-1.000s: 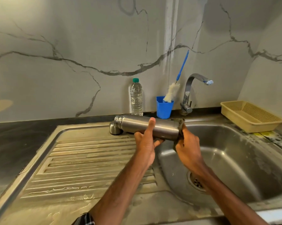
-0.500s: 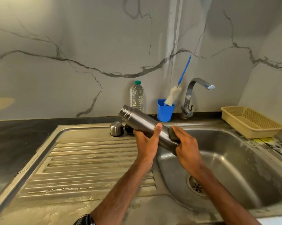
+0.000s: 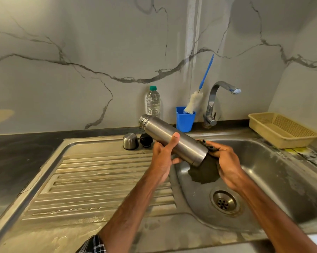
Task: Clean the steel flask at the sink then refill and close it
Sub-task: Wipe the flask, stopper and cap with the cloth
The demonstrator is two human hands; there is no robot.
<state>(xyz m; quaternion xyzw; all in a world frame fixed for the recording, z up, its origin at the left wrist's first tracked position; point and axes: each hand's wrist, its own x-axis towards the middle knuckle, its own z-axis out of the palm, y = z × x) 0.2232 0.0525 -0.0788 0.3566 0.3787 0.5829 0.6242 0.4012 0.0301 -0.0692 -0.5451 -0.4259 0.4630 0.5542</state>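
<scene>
- Left hand point(image 3: 163, 157) grips the brushed-steel cylindrical flask point(image 3: 188, 147) at mid-body, thumb laid along its upper side. The flask is held in the air, tilted, with its open neck up and to the left and its base over the basin's left edge.
- Right hand point(image 3: 229, 165) clutches a dark green scouring pad point(image 3: 205, 172) against the flask's base; part of the pad hangs below it.
- Behind the left hand, at the drainboard's rear edge: a domed steel cup-lid point(image 3: 130, 141) and a round black stopper point(image 3: 146, 140), side by side.
- Surface: stainless-steel sink, ribbed drainboard point(image 3: 99, 179) at left, stained basin point(image 3: 263, 170) with round drain point(image 3: 224, 201) at right, set in a dark counter point(image 3: 17, 152).
- Rear ledge: clear plastic water bottle with green cap point(image 3: 153, 102); blue plastic cup point(image 3: 184, 119) holding a white-headed, blue-handled bottle brush point(image 3: 194, 102); curved chrome tap point(image 3: 214, 99); beige perforated plastic tray point(image 3: 281, 130) at far right.
- Room: grey-veined white marble wall point(image 3: 81, 52).
- Obscured: right fingertips behind the pad; flask interior; a checked sleeve point(image 3: 93, 245), cut off at the bottom edge.
</scene>
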